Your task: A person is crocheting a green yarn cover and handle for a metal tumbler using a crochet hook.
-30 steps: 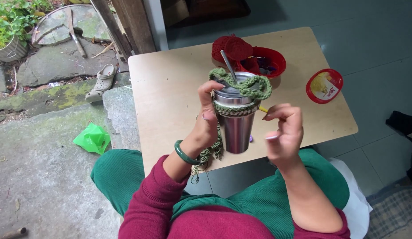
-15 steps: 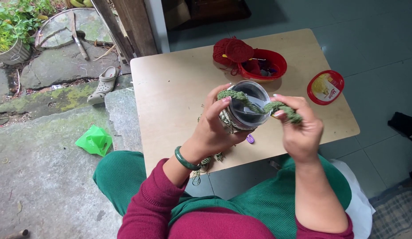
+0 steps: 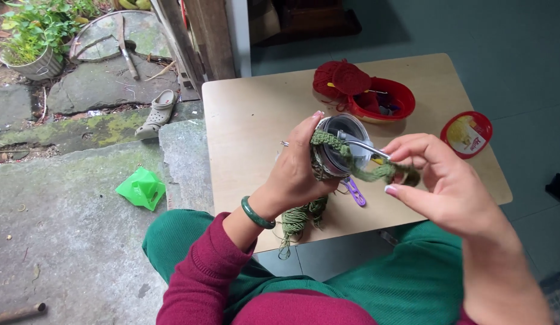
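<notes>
A home doorstep: mossy stone paving (image 3: 99, 90), a leafy potted plant (image 3: 36, 36), a grey garden clog (image 3: 156, 113), a light wooden counter (image 3: 256, 126).

one steel tumbler (image 3: 343, 144); one red bowl (image 3: 385, 99); one red lid (image 3: 466, 133); one shoe (image 3: 157, 112); two hands.

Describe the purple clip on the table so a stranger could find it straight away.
Start at the wooden table and go to the steel tumbler held in the left hand. Just below the tumbler, near the table's front edge, lies the purple clip. It is the only purple thing there, beside dangling green yarn.
</notes>
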